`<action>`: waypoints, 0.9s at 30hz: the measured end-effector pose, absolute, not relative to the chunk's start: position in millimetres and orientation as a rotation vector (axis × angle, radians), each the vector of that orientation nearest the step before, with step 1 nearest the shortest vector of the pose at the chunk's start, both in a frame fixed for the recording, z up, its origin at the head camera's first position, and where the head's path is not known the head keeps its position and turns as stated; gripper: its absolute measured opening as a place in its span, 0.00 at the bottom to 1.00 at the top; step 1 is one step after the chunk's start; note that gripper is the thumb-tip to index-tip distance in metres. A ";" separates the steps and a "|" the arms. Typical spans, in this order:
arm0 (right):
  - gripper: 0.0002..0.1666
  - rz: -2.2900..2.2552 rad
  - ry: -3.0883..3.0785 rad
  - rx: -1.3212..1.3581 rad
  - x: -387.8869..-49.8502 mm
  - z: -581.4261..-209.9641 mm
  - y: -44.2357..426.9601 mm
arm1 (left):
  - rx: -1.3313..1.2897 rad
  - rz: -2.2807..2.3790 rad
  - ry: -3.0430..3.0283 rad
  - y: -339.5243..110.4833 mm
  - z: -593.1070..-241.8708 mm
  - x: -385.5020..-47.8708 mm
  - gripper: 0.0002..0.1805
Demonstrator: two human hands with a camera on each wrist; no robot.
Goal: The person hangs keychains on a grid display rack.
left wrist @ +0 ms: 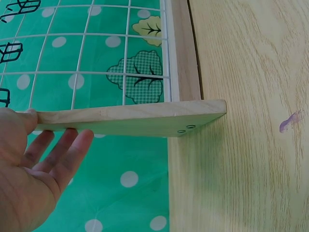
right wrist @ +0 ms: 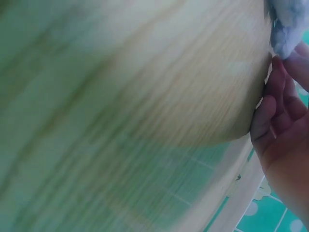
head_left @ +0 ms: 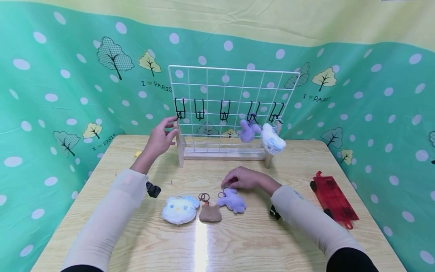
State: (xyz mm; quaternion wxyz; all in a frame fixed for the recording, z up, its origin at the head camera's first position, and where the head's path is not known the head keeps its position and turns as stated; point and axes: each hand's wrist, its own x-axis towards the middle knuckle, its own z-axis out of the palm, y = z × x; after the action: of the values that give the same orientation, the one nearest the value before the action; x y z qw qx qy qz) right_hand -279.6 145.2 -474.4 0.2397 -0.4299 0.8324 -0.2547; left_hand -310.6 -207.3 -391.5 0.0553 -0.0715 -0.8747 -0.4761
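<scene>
My left hand (head_left: 159, 138) holds the left wooden post (left wrist: 130, 113) of a white wire-grid display rack (head_left: 224, 155). In the left wrist view, the thumb lies at the post's edge and other fingers lie along its outer face. On the table, my right hand (head_left: 245, 177) pinches a purple plush keychain (head_left: 235, 202) near its ring; the right wrist view shows only part of the plush (right wrist: 288, 24). Left of it are a brown plush keychain (head_left: 210, 213) and a white cat-face plush (head_left: 180, 210). Another purple plush (head_left: 249, 132) and a white plush (head_left: 273, 139) hang on the rack's right hooks.
Several black hooks (head_left: 199, 109) line the grid. A red translucent pouch (head_left: 334, 198) lies at the table's right. Black objects sit by each wrist, the left one (head_left: 153, 189) showing more. A patterned green curtain (head_left: 51, 124) surrounds the table.
</scene>
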 end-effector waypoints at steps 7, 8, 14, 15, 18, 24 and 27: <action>0.16 -0.655 2.262 -1.251 -281.9 -476.7 144.9 | -0.223 -1.445 -2.655 -208.3 -390.4 -309.7 0.29; 0.16 -0.649 2.264 -1.263 -281.7 -476.9 145.2 | -0.218 -1.449 -2.653 -208.2 -390.3 -309.8 0.29; 0.15 -0.618 2.279 -1.307 -280.2 -476.3 145.0 | -0.230 -1.444 -2.650 -207.6 -390.5 -310.8 0.28; 0.15 -0.608 2.285 -1.313 -279.9 -476.1 144.6 | -0.233 -1.440 -2.651 -207.7 -390.6 -311.0 0.28; 0.14 -0.577 2.303 -1.331 -279.0 -476.6 143.7 | -0.234 -1.443 -2.651 -208.2 -391.3 -311.7 0.28; 0.14 -0.553 2.330 -1.334 -276.5 -478.5 144.0 | -0.237 -1.441 -2.650 -208.7 -392.0 -311.2 0.28; 0.16 -0.579 2.305 -1.319 -276.9 -478.2 146.2 | -0.234 -1.439 -2.652 -208.4 -391.1 -310.3 0.28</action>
State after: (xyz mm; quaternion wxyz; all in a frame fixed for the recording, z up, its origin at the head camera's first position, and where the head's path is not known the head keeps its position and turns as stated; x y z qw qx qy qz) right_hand -276.9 146.2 -478.2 0.2101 -0.4743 0.8292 -0.2081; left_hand -310.3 -208.4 -391.1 0.0577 -0.0770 -0.8748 -0.4748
